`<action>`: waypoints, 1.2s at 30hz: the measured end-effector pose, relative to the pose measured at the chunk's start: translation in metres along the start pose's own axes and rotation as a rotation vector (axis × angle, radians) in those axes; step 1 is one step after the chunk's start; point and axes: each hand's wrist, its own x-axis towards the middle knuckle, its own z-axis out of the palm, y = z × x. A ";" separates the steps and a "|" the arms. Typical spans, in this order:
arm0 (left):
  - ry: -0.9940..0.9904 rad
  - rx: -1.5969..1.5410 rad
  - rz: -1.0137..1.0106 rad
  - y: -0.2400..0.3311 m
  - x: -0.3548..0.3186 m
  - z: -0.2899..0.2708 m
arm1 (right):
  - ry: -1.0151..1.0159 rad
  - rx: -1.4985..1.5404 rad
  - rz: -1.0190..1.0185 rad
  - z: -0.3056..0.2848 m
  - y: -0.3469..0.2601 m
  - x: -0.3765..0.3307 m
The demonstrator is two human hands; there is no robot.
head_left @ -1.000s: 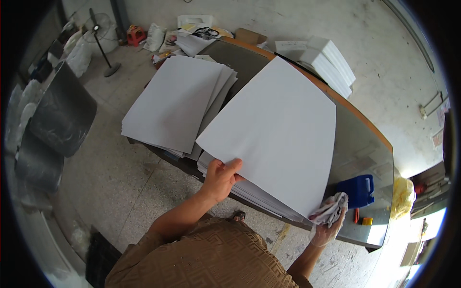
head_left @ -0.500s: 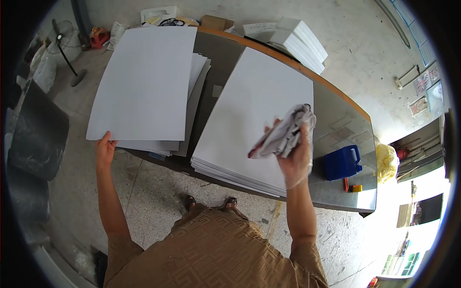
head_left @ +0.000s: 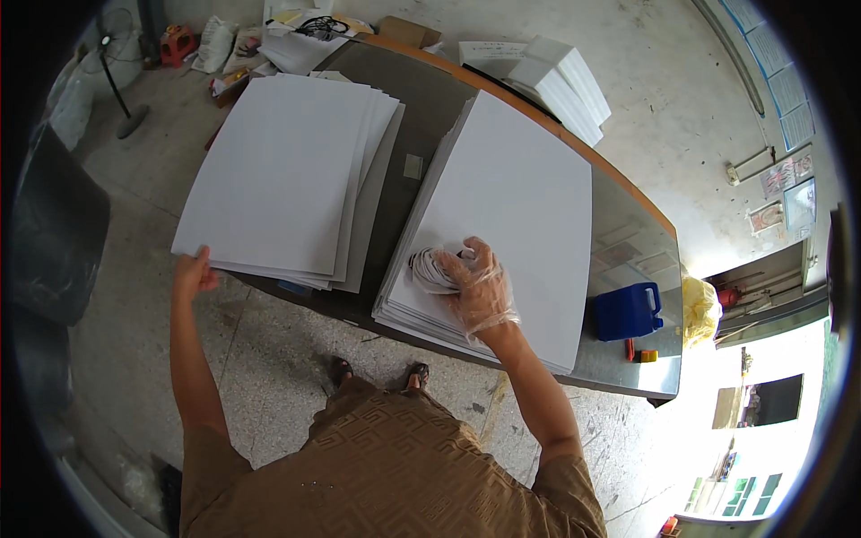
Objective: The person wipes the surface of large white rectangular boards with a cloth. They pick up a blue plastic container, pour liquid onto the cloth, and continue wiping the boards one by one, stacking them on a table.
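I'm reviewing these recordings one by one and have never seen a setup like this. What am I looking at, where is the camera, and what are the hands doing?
There is no machine here, just a person's own two hands. The view comes from the left of two fisheye cameras worn on the head, looking down, so straight edges look bent.

On the dark, glossy table lie two stacks of large white sheets: the left stack and the right stack. Near the table's right end stands a blue jug.

The bare left hand is at the left stack's near-left corner; how firmly it grips is unclear. The right hand, in a clear plastic glove, holds a crumpled cloth on the right stack.
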 end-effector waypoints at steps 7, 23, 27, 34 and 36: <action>0.405 0.254 1.823 0.028 -0.199 0.168 | 0.048 0.006 0.051 -0.001 -0.028 -0.006; 0.149 0.204 1.843 0.016 -0.226 0.279 | -0.033 -0.022 -0.020 0.019 0.016 0.045; 0.214 0.190 1.830 0.023 -0.228 0.282 | 0.007 -0.112 0.020 0.027 0.083 0.130; 0.251 0.284 1.806 0.008 -0.227 0.283 | -0.005 -0.250 0.267 0.051 0.244 0.321; 0.259 0.323 1.774 0.010 -0.232 0.278 | 0.046 -0.235 0.299 0.060 0.279 0.351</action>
